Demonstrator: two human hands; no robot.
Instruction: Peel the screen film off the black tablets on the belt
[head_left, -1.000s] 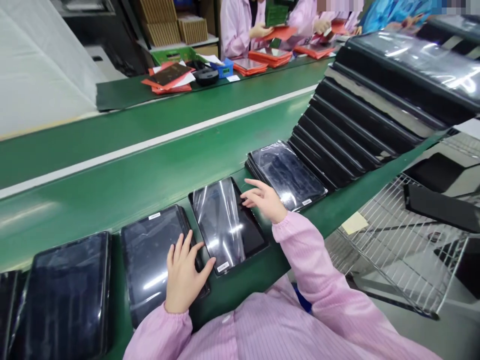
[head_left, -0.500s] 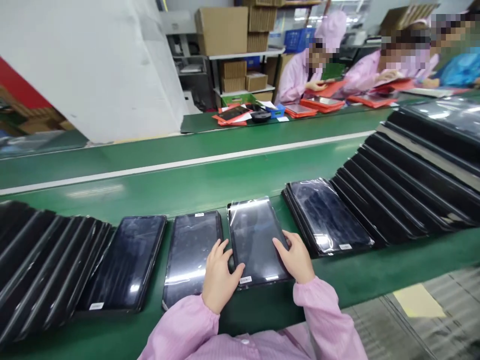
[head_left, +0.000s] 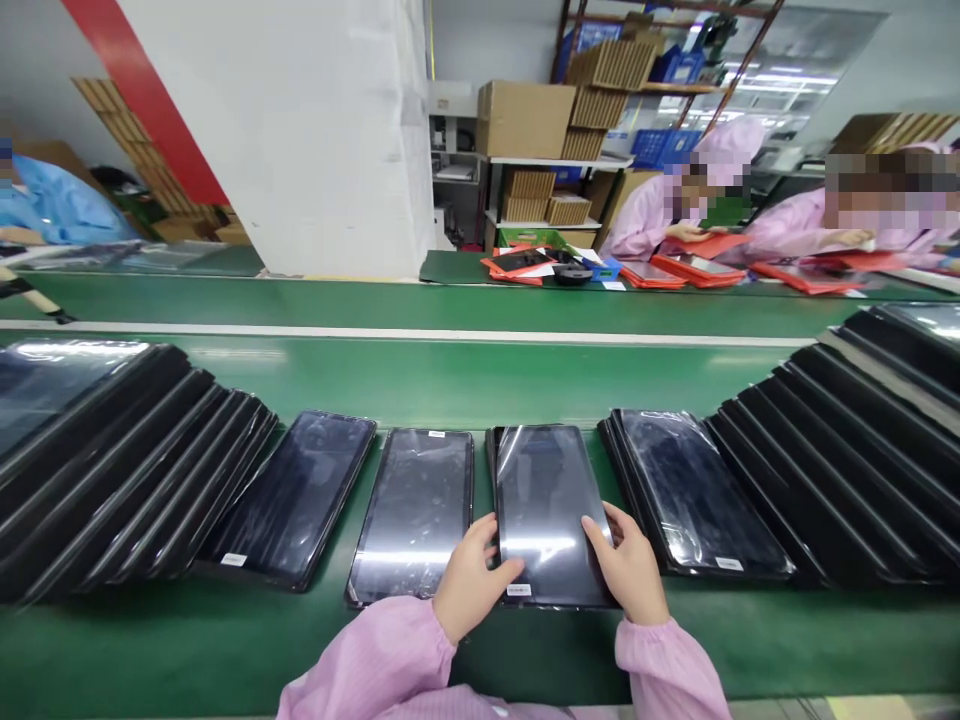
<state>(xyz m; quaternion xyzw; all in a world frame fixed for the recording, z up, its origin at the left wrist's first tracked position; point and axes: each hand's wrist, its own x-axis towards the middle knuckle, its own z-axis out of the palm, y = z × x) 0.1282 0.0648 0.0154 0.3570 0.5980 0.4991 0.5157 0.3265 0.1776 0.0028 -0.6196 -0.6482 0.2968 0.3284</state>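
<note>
A dark tablet [head_left: 551,500] with a small white label near its lower left corner lies in front of me, with another dark edge showing under its left side. My left hand [head_left: 476,580] is closed on its lower left edge, thumb on the face. On the right edge, my right hand [head_left: 628,560] grips with the thumb on top and fingers at the side. Just left lies a second tablet [head_left: 412,510], its label at the top edge. Farther left a labelled tablet [head_left: 296,500] leans against a slanted row. At right a filmed tablet [head_left: 694,490] tops a small stack.
Slanted rows of dark tablets stand at left [head_left: 142,480] and right [head_left: 847,450] on the green belt [head_left: 480,380]. Across it are a white pillar [head_left: 300,130], cardboard boxes [head_left: 525,120], red-orange sleeves [head_left: 701,268] and co-workers in pink [head_left: 645,215] and blue [head_left: 67,205].
The view has swung left and levelled, so the belt scene sits farther right and lower. Both hands stay at the tablet; the left fingers have closed in on its edge.
</note>
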